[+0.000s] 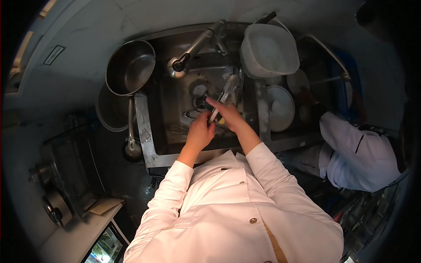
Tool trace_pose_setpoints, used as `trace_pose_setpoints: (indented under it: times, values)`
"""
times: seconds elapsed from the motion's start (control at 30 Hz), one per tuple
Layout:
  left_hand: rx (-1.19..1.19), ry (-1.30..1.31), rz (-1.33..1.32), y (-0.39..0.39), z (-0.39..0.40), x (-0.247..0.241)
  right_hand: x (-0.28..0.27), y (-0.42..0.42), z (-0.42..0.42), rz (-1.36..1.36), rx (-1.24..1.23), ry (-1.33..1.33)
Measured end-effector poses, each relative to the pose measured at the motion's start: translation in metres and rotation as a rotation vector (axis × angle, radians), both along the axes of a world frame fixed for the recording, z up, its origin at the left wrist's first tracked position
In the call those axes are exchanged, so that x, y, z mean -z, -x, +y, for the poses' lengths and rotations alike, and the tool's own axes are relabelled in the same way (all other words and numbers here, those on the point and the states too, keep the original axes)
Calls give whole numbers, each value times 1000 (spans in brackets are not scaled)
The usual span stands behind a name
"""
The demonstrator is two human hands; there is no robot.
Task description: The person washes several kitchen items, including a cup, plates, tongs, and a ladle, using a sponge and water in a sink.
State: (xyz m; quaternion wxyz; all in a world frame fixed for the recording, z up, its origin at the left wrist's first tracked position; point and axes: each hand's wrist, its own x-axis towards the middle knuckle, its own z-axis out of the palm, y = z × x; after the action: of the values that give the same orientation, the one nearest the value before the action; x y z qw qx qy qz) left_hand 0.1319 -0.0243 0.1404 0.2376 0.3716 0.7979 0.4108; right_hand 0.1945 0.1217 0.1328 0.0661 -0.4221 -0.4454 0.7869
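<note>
Both my hands are over a steel sink basin (174, 98). My left hand (200, 131) grips the near end of a long metal utensil (213, 115), perhaps tongs. Around its middle my right hand (229, 113) is closed, with a green and yellow scouring sponge (221, 121) partly hidden under the fingers. The utensil's far end is blurred and points away from me. Below my hands, a wire whisk (179, 128) and other metal utensils lie in the basin near the drain.
A spray faucet (197, 46) reaches over the basin. Left stands a steel saucepan (131, 67) above another pot (110, 111). At right are a white plastic bucket (271, 49) and a round white container (280, 108). A co-worker (358, 154) works at the adjoining basin, near a blue rack (353, 72).
</note>
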Motion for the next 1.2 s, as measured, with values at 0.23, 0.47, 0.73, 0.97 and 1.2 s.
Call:
trace_pose_setpoints:
  times: [0.23,0.47,0.73,0.97,1.2]
  values:
    - [-114,103,-207,14,-9,27,27,-13,15,399,224,481]
    - [-175,241,-973,-3,-19,28,44,17,18,182,572,560]
    - [-151,344,-1126,27,-53,11,64,37,32,67,373,393]
    - [-216,187,-886,39,-85,-30,65,4,99,-28,149,193]
    - [-52,85,43,7,-34,41,6,3,13,473,207,667]
